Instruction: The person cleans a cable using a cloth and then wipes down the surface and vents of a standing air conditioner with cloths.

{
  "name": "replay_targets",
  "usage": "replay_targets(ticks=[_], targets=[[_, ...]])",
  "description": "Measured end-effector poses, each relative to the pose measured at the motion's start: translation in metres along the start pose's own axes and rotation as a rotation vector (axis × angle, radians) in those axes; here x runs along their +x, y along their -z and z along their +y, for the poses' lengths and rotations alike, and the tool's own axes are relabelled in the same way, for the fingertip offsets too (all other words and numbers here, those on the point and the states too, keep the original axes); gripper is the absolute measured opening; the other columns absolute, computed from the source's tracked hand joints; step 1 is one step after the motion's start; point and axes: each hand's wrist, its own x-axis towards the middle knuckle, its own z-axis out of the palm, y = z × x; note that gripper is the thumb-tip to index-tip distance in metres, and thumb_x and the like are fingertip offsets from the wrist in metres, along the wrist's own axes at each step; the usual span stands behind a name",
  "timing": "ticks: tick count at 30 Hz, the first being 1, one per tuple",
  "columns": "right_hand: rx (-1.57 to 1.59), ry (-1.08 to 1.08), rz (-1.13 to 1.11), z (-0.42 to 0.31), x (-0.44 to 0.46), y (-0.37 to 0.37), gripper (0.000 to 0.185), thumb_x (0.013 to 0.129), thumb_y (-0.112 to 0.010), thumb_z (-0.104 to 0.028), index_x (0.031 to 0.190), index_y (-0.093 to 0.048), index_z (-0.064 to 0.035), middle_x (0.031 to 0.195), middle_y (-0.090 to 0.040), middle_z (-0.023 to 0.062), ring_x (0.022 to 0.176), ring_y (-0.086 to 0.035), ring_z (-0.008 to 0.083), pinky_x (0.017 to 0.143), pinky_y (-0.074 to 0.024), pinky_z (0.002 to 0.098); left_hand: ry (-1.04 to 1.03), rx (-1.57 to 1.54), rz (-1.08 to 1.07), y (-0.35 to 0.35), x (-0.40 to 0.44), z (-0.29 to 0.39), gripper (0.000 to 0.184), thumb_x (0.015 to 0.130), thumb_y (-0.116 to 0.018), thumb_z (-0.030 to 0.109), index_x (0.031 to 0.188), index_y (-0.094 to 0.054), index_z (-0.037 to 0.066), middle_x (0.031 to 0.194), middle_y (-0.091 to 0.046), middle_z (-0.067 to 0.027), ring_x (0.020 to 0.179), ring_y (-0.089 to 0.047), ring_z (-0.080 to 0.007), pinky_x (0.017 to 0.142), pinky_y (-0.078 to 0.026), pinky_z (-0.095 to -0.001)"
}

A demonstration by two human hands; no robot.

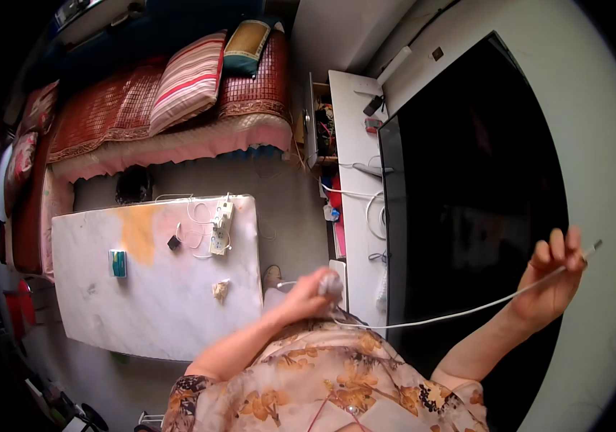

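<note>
A thin white cable (452, 315) spans in a slack curve between my two hands. My right hand (549, 281), raised in front of the dark TV screen, pinches the cable close to its plug (594, 248), which points up and to the right. My left hand (308, 297) is closed in front of my body, near the table's right end. A blurred whitish-grey bundle (330, 286) shows at its fingers; whether this is coiled cable or something else I cannot tell. A short white end sticks out on that hand's left side.
A marble-patterned table (157, 317) holds a power strip (221, 227), a black adapter (173, 243), a teal box (118, 263) and a crumpled tissue (220, 290). Right of it stand a white TV cabinet (351, 129) with an open drawer (322, 122) and a large TV (474, 187). Behind is a sofa (113, 108).
</note>
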Motion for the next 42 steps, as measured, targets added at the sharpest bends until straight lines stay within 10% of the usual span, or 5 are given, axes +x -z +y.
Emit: replay_targets(ticks=[9, 13, 24, 35, 42], targets=[[-0.492, -0.461, -0.232, 0.104, -0.087, -0.017, 0.025, 0.1, -0.055, -0.014, 0.081, -0.059, 0.002, 0.101, -0.058, 0.0079, 0.083, -0.054, 0.0122, 0.076, -0.0452, 0.0248, -0.191, -1.082, -0.056, 0.059, 0.008, 0.098, 0.05, 0.091, -0.061, 0.027, 0.133, -0.042, 0.006, 0.134, -0.053, -0.017, 0.124, -0.053, -0.0265, 0.102, -0.046, -0.038], [-0.569, -0.388, -0.132, 0.124, -0.106, -0.026, 0.025, 0.101, -0.053, -0.014, 0.083, -0.058, 0.0035, 0.115, -0.058, 0.0093, 0.084, -0.051, 0.0102, 0.076, -0.043, 0.0226, -0.343, -1.382, -0.309, 0.033, -0.004, 0.131, 0.038, 0.092, -0.063, 0.031, 0.12, -0.052, 0.007, 0.162, -0.014, -0.0183, 0.141, -0.036, -0.0301, 0.113, -0.034, -0.0372], [-0.632, -0.156, -0.22, 0.109, -0.114, -0.055, 0.018, 0.095, -0.063, -0.014, 0.086, -0.067, 0.0012, 0.117, -0.06, 0.0119, 0.119, -0.049, 0.0261, 0.093, -0.0452, 0.0363, -0.44, -0.827, 0.009, -0.028, 0.0, 0.133, 0.074, 0.093, -0.064, 0.021, 0.153, -0.025, 0.004, 0.159, -0.023, -0.0124, 0.147, -0.021, -0.0226, 0.119, -0.019, -0.0339], [-0.404, -0.389, -0.261, 0.091, -0.105, -0.044, 0.02, 0.095, -0.061, -0.008, 0.081, -0.062, 0.0044, 0.095, -0.064, 0.0114, 0.104, -0.059, 0.0246, 0.089, -0.0452, 0.0331, -0.285, -0.647, -0.056, -0.022, -0.012, 0.144, 0.045, 0.091, -0.059, 0.016, 0.131, -0.051, -0.003, 0.113, -0.058, -0.0024, 0.106, -0.05, -0.0095, 0.093, -0.042, -0.0245], [-0.164, -0.287, -0.108, 0.068, -0.105, -0.059, 0.033, 0.1, -0.059, -0.021, 0.076, -0.054, 0.0019, 0.089, -0.055, 0.0129, 0.088, -0.059, 0.0238, 0.082, -0.0488, 0.0368, -0.685, 0.025, 0.103, -0.014, -0.015, 0.167, 0.027, 0.082, -0.062, 0.006, 0.107, -0.055, -0.003, 0.089, -0.059, -0.0176, 0.08, -0.06, -0.0364, 0.07, -0.048, -0.0394]])
